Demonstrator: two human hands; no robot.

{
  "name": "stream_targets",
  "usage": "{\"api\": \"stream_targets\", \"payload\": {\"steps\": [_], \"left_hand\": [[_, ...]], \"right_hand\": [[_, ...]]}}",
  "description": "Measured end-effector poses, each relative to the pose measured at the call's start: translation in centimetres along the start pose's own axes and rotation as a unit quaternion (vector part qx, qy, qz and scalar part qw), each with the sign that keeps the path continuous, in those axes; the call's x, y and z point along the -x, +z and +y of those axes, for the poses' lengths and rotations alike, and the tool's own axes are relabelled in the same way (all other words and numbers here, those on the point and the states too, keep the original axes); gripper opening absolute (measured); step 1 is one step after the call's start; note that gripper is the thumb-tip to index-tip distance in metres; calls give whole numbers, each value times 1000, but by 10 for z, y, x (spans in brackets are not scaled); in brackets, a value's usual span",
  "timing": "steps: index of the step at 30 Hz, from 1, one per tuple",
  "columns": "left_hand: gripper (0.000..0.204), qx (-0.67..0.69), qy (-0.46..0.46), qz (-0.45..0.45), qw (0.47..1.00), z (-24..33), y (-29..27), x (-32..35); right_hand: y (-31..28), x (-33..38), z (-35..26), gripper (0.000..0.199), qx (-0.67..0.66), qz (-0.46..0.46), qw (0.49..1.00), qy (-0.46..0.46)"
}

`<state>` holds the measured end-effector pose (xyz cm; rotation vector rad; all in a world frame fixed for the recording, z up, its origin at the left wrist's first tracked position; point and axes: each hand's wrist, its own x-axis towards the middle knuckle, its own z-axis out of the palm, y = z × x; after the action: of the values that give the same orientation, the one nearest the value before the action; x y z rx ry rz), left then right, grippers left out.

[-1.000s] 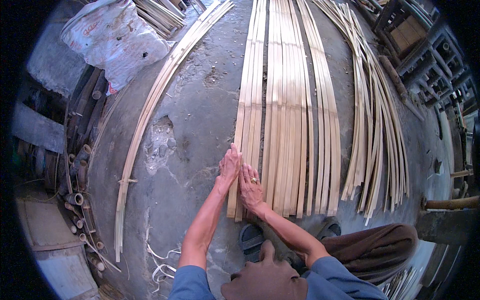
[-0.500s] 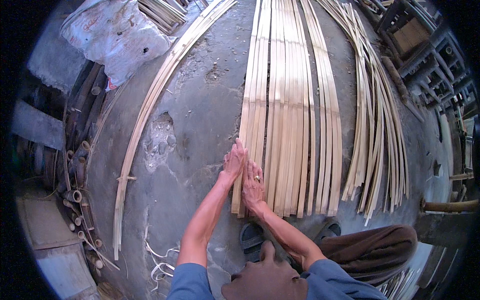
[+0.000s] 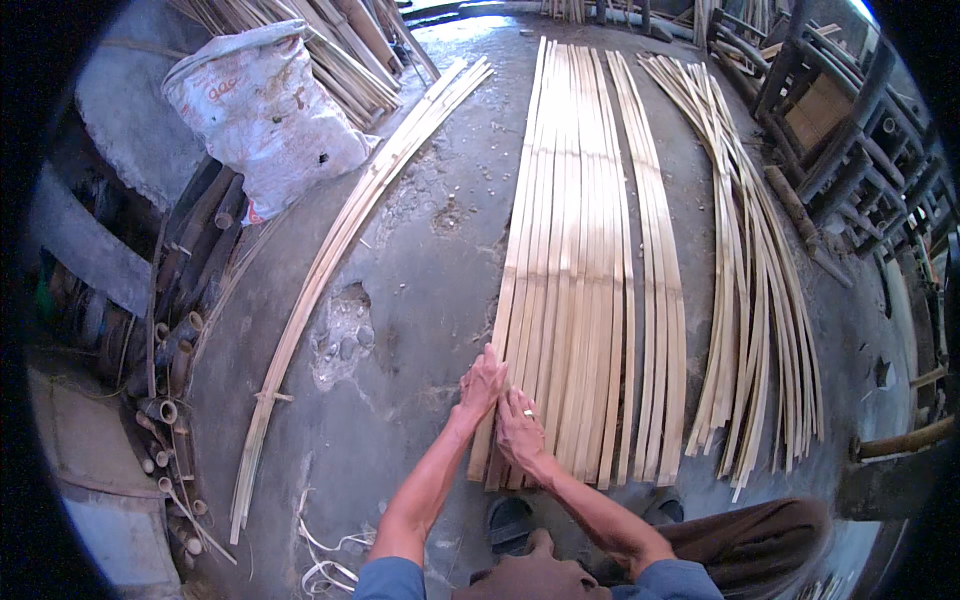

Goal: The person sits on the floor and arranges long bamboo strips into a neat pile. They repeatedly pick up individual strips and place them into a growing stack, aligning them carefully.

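The flat row of bamboo strips point(image 3: 570, 300) lies on the concrete floor point(image 3: 420, 290). Since a second ago I've barely moved: my left hand point(image 3: 482, 382) and right hand point(image 3: 520, 430) stay pressed flat, fingers apart, on its near-left edge.

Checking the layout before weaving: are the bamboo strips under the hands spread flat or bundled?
Spread flat. The bamboo strips lie side by side on the concrete floor, with the left hand and right hand pressing their near ends.
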<state>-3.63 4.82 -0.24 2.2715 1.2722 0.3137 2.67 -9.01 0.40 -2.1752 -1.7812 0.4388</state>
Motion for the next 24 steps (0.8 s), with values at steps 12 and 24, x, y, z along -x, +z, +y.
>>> {"api": "stream_targets", "payload": {"steps": [12,24], "left_hand": [[52,23,-7,76,997,-21,-22,21],[52,-70,1,167,983,-3,-24,56]], "right_hand": [[-307,9,210,12,183,-172,968,-25],[-137,191,232,29,-93,106,975,170]]}}
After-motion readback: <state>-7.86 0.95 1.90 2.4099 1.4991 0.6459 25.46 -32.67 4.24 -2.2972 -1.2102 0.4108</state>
